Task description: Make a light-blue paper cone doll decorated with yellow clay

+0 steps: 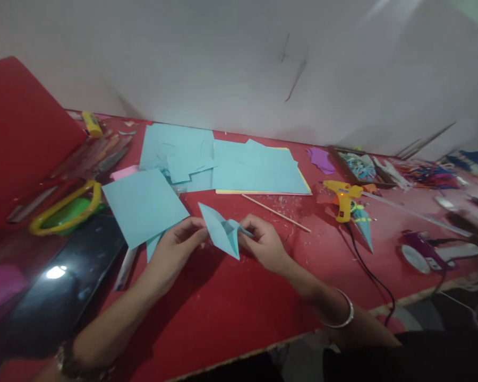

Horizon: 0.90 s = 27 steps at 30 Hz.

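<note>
Between my two hands is a folded piece of light blue paper (220, 231), raised a little above the red table (223, 318). My left hand (181, 237) pinches its left side between thumb and fingers. On the other side my right hand (263, 241) grips a folded flap. Creases run through the paper, and its lower tip points down toward me. Close by my left hand lies a flat square sheet of blue paper (143, 204), with another blue piece partly hidden beneath it.
More blue sheets (258, 167) lie along the wall, near a thin wooden stick (276, 213). To the right stand a yellow glue gun (342, 199) with a cord and a tray (358, 167) of scraps. Scissors with yellow handles (66, 209) and a dark glossy panel (59, 286) are left.
</note>
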{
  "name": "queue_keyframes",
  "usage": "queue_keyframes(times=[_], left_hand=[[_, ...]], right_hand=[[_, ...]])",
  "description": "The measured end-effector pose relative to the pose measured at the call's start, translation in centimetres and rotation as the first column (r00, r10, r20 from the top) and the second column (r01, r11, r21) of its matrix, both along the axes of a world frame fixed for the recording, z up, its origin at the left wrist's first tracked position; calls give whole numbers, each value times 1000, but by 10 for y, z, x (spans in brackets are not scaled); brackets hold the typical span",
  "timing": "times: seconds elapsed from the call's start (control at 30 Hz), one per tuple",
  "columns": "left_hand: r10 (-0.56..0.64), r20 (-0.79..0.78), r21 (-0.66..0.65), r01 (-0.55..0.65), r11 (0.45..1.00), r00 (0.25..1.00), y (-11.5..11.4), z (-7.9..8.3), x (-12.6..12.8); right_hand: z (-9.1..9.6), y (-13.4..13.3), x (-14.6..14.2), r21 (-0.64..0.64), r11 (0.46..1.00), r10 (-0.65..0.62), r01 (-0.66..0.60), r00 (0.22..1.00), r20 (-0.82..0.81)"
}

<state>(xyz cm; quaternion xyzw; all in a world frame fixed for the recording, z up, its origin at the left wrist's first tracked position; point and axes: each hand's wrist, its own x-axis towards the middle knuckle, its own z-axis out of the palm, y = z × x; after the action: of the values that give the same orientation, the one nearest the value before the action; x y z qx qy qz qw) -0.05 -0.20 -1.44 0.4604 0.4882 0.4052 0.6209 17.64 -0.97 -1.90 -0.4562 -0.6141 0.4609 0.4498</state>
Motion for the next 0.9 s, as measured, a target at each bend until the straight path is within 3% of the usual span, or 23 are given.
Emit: queue_keyframes(times=[0.17, 0.27, 0.4, 0.5, 0.57, 0.67, 0.73, 0.9], left_hand=[[-24, 179, -24, 29, 999, 983, -2, -1, -1], [-72, 138, -5, 73, 997, 988, -2, -2, -3], [-50, 64, -22, 52, 998, 997, -2, 0, -4], [-3, 54, -56, 6, 998, 999, -2, 4, -4], [90, 53, -73, -86, 994, 995, -1, 6, -2], [254, 69, -101, -247, 964, 965, 0, 5, 0], [301, 86, -121, -290, 949, 950, 0, 3, 1], [270, 49, -71, -266, 961, 962, -3, 3, 3]], right_hand=[[1, 0, 2, 41, 999, 24, -26, 998, 55], [1, -1, 2, 50, 997, 55, -60, 993, 104], [2, -2, 2, 46, 996, 69, -73, 993, 91], [1, -2, 1, -50, 997, 60, -60, 998, -9], [0, -1, 0, -142, 990, -4, -15, 991, -137], [-3, 3, -3, -279, 959, -155, 56, 924, -350], [-4, 5, -6, -352, 936, -190, 31, 883, -428], [-4, -1, -15, -326, 931, 36, -166, 928, -372]])
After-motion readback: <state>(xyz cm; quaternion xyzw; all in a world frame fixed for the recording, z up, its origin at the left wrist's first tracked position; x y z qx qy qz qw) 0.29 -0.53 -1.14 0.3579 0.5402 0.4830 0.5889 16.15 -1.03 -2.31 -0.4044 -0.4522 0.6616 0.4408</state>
